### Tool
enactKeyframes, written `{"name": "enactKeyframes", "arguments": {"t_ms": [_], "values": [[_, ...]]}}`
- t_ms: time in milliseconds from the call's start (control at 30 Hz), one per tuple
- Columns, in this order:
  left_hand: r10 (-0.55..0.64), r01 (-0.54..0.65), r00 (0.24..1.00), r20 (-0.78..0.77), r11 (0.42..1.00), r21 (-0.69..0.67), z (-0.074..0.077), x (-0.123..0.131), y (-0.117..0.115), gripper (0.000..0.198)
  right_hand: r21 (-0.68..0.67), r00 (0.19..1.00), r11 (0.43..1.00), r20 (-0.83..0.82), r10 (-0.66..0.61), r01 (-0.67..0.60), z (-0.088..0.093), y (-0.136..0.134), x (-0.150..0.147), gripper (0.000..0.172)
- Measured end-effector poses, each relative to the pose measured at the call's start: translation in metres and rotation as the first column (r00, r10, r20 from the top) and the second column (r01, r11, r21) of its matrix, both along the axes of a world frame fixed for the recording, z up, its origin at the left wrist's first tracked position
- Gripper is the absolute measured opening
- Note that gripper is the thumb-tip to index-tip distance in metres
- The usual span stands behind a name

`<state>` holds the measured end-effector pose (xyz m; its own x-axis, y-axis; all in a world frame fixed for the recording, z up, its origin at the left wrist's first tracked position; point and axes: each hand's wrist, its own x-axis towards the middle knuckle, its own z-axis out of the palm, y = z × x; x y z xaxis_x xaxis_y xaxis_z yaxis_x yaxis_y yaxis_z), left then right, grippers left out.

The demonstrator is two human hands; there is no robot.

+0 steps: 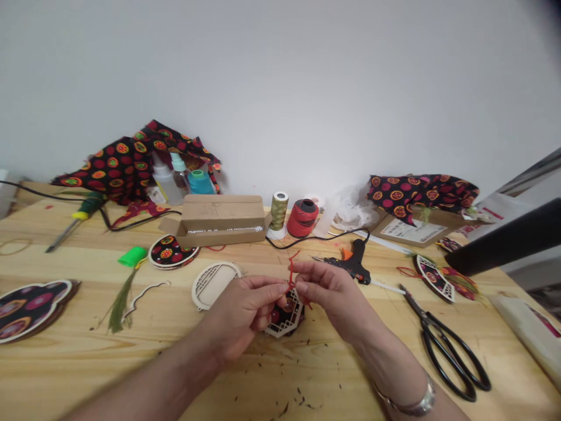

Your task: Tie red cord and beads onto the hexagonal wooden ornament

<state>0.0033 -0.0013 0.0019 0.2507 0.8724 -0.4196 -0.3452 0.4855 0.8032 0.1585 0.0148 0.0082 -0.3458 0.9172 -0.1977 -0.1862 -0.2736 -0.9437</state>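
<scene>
Between my two hands runs a thin red cord [291,268], its loose end sticking up above the fingers. My left hand [252,304] pinches it with thumb and forefinger. My right hand [326,292] is closed on the cord just beside, a silver bracelet on that wrist. Under the fingers is an octagonal wooden lattice ornament [280,328] backed with dark patterned fabric, partly hidden by my left hand. A round pale wooden frame [214,286] lies to the left of it, its lower right edge covered by my left hand.
Black-handled scissors [447,351] and a glue gun [357,263] lie to the right. Behind stand an open cardboard box [221,228], a green thread spool [279,211] and a red thread cone [303,218]. Leftward are a green tassel [120,301], fabric-covered ornaments [33,310] and a screwdriver [68,231].
</scene>
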Motion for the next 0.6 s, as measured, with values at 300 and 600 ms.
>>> {"name": "enactKeyframes", "arguments": {"t_ms": [300,600], "values": [[-0.045,0.048,0.998,-0.032,0.996,0.073,-0.002,0.0,0.0,0.016,-0.117,0.998,0.992,-0.052,0.039,-0.045,-0.004,-0.005,-0.006,0.027],[-0.036,0.041,0.997,-0.074,0.997,0.063,0.002,0.001,-0.001,0.016,-0.111,0.993,0.987,0.044,-0.11,0.115,-0.003,-0.007,-0.014,0.019]]}}
